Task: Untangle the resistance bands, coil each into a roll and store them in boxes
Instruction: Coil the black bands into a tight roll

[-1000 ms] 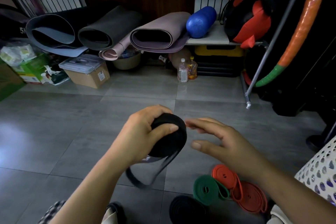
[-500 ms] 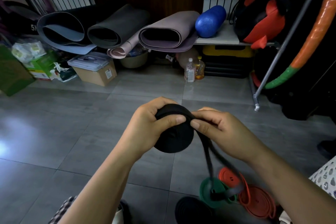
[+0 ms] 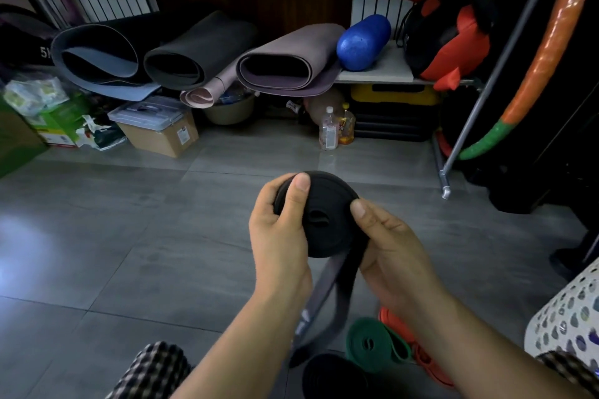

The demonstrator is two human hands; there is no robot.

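Observation:
A black resistance band (image 3: 325, 220) is mostly wound into a thick roll held at chest height over the floor. My left hand (image 3: 278, 236) grips the roll's left side, thumb on top. My right hand (image 3: 389, 246) grips its right edge, thumb pressed on the face. A loose tail of the band (image 3: 319, 304) hangs down from the roll. On the floor below lie a green rolled band (image 3: 372, 343), an orange-red band (image 3: 421, 356) partly coiled beside it, and another black roll (image 3: 334, 376).
A cardboard box with a clear lid (image 3: 158, 126) stands at the back left, under rolled yoga mats (image 3: 201, 52). Two bottles (image 3: 335, 128) stand on the grey tile floor. A metal rack leg (image 3: 445, 191) is to the right; a white perforated basket (image 3: 570, 317) at the lower right.
My right hand closed on the band, then shifted to the roll's right edge. The roll turned to face me, and the loose tail now hangs shorter beneath it.

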